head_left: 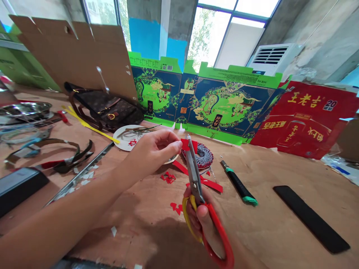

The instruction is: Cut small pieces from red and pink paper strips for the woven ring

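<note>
Between the thumb and fingers of my left hand (158, 149) is a small piece of red paper (184, 144). My right hand (207, 215) grips scissors (195, 179) with one red and one yellow handle. Their blades point up and away from me and lie across the red paper. Behind the blades sits a round knitted piece (204, 156) in red, white and dark yarn, partly hidden. Below my hands, red paper cutouts (168, 178) and a red strip (211, 184) lie on the wooden table (134, 224).
A utility knife (238, 183) and a black flat bar (311, 218) lie to the right. A white plate (121, 145), a brown handbag (109, 110) and a metal ruler (84, 172) are at left. Cardboard panels (224, 106) stand along the back.
</note>
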The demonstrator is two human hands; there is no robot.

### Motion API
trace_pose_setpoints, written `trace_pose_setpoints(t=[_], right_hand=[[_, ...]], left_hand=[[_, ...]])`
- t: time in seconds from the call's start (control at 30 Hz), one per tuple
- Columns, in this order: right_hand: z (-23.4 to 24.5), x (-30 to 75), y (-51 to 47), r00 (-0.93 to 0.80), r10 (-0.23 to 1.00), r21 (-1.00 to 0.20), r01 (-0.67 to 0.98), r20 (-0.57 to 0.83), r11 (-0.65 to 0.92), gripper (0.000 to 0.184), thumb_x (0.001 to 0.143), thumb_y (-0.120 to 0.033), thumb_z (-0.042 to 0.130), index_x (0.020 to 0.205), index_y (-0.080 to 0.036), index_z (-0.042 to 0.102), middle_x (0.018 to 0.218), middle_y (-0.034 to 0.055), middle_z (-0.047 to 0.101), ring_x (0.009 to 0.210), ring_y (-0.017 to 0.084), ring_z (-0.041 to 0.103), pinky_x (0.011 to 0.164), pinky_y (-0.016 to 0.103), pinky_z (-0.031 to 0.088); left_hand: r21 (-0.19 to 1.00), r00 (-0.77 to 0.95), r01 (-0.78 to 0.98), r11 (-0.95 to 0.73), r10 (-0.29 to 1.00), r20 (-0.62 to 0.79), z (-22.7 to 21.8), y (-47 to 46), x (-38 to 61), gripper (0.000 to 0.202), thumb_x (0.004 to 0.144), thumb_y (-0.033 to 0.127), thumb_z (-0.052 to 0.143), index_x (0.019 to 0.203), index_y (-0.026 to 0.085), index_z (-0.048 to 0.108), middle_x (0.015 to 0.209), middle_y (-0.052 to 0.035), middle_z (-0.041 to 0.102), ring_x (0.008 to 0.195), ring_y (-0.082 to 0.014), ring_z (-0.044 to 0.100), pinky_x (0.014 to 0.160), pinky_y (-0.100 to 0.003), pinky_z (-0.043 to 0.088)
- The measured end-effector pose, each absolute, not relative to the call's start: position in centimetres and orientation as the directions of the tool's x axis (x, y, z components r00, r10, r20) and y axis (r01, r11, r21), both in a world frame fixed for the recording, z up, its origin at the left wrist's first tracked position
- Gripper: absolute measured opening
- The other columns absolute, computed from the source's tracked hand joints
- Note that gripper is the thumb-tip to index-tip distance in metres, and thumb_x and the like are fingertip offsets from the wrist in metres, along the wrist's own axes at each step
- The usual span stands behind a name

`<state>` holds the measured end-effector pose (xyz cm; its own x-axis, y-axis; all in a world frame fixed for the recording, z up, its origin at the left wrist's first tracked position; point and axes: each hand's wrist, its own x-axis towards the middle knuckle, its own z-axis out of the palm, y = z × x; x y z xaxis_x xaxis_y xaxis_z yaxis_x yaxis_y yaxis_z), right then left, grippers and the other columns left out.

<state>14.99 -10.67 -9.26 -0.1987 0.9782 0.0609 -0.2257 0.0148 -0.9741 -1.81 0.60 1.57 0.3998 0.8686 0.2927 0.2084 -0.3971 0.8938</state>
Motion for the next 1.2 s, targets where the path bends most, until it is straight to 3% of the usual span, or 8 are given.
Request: trace_pose_setpoints(t=[0.2,0.43,0.63,1.2], right_hand=[[-9.5,15.1,-10.7,-0.197,0.976,-0.978,-0.204,0.089,0.048,0.058,0.083,-0.076,0.056,0.1,-0.021,0.055,0.064,-0.0073,0.034,0.049,0.005,0.026,0.042,0.018,0.019],[-9.6,15.1,-10.6,-0.166,0.983,-0.981,-0.189,0.082,0.05,0.06,0.083,-0.077,0.055,0.103,-0.021,0.055,0.066,-0.0064,0.037,0.049,0.006,0.029,0.041,0.019,0.023],[-9.8,15.2,-10.3,-0.153,0.969,-0.972,-0.166,0.192,0.166,0.059,0.086,-0.075,0.051,0.111,-0.021,0.056,0.063,-0.0054,0.042,0.05,0.007,0.033,0.045,0.02,0.027],[-10.2,15.2,-10.5,-0.165,0.975,-0.97,-0.219,0.146,0.108,0.057,0.088,-0.075,0.047,0.112,-0.024,0.055,0.068,-0.0043,0.041,0.049,0.008,0.031,0.043,0.02,0.03]], left_hand=[[0.896,0.39,0.205,-0.393,0.873,0.294,1.4,0.4,-1.8,0.02,0.087,0.035,0.063,0.079,0.017,0.064,0.078,-0.0006,0.07,0.072,-0.0138,0.065,0.068,-0.025,0.051],[0.955,0.463,0.031,-0.294,0.851,0.247,1.3,-0.3,-1.0,0.015,0.087,0.031,0.065,0.081,0.017,0.064,0.082,0.0,0.075,0.077,-0.0141,0.071,0.072,-0.023,0.056],[0.981,0.512,-0.013,-0.192,0.841,0.172,1.1,-0.5,-0.8,0.014,0.086,0.031,0.067,0.081,0.018,0.063,0.081,0.0005,0.074,0.079,-0.0146,0.071,0.071,-0.024,0.056],[0.994,0.548,-0.05,-0.094,0.83,0.106,0.1,-0.6,-0.2,0.017,0.084,0.033,0.07,0.081,0.017,0.063,0.082,-0.0007,0.072,0.079,-0.0137,0.07,0.072,-0.024,0.055]])
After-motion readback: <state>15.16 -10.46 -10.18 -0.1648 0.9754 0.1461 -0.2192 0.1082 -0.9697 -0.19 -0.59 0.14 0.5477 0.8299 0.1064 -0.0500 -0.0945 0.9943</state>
